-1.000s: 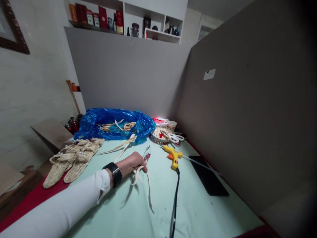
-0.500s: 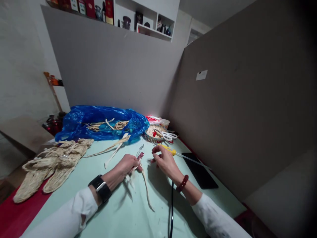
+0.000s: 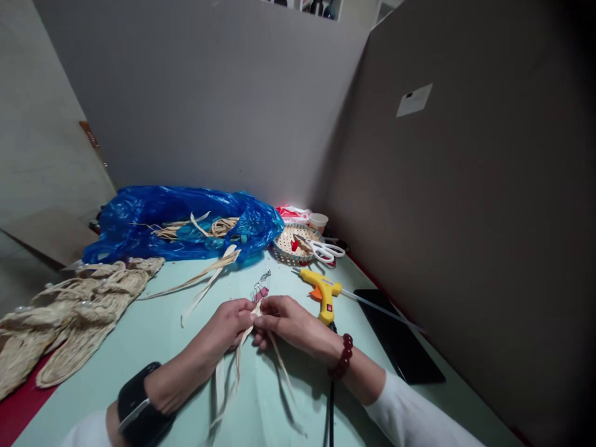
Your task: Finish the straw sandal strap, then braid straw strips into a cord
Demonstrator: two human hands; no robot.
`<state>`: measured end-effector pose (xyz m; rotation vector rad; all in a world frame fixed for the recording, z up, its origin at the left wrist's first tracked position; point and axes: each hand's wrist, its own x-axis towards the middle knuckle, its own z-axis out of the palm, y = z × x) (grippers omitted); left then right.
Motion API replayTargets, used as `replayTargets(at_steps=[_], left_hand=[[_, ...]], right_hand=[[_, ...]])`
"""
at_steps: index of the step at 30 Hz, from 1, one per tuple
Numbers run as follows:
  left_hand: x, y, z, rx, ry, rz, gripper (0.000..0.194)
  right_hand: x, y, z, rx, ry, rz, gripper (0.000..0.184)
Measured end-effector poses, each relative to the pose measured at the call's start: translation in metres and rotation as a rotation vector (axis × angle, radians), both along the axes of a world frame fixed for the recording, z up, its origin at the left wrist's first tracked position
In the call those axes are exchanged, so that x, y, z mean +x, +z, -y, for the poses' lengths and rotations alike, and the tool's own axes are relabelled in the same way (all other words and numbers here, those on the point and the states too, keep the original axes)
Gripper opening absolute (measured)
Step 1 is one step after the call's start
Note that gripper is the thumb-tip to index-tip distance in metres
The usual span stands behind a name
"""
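Both hands meet over the table, pinching pale raffia strips [image 3: 238, 363] just below a pink binder clip [image 3: 261, 294]. My left hand [image 3: 235, 323] grips the strips from the left, fingers closed. My right hand [image 3: 288, 323] closes on them from the right, thumb and fingertips touching the left fingers. Loose strip ends hang toward me, two on the left and one on the right. Above the clip lies a small tangle of thin wire [image 3: 265, 277]. The exact crossing of the strips is partly hidden by the fingers.
A yellow glue gun [image 3: 321, 292] lies right of my hands, its cord running toward me. Behind are a woven basket [image 3: 284, 248], white scissors [image 3: 326, 250] and a blue plastic bag [image 3: 125, 217] holding raffia. Woven sandals [image 3: 88, 323] sit left; a black tablet-like slab [image 3: 395, 338] right.
My right hand has moved left from beside the glue gun to the strips and closed on them. The strip ends have shifted, and the view has tilted downward.
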<state>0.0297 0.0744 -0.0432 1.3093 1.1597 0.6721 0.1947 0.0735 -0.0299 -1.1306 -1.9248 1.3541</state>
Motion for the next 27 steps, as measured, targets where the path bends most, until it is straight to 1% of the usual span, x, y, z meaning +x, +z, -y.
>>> replayTargets(at_steps=[3, 7, 10, 13, 18, 20, 23, 27], left_hand=[[-0.001, 0.001, 0.0, 0.034, -0.022, 0.004, 0.029], [-0.001, 0.003, -0.001, 0.098, -0.042, -0.116, 0.025], [0.001, 0.005, 0.001, 0.182, -0.023, -0.244, 0.017], [0.001, 0.011, 0.004, 0.259, 0.003, -0.37, 0.013], [-0.003, 0.027, 0.006, 0.381, 0.05, -0.533, 0.023], [0.0, 0.03, 0.01, 0.403, 0.064, -0.575, 0.026], [0.009, 0.026, 0.021, 0.446, 0.059, -0.606, 0.028], [0.016, 0.011, 0.035, 0.544, 0.022, -0.643, 0.023]], right_hand=[[0.002, 0.003, -0.001, 0.015, -0.015, 0.014, 0.023], [0.003, 0.003, -0.002, 0.078, -0.133, 0.035, 0.025], [0.0, -0.002, -0.003, 0.044, -0.193, 0.032, 0.025], [-0.002, -0.008, -0.001, -0.007, -0.251, 0.016, 0.025], [-0.004, -0.01, 0.007, -0.039, -0.362, 0.005, 0.019], [-0.005, -0.01, 0.008, -0.037, -0.382, -0.015, 0.017], [-0.006, -0.013, 0.008, -0.036, -0.391, -0.064, 0.015], [0.0, -0.013, 0.004, -0.099, -0.372, -0.144, 0.015]])
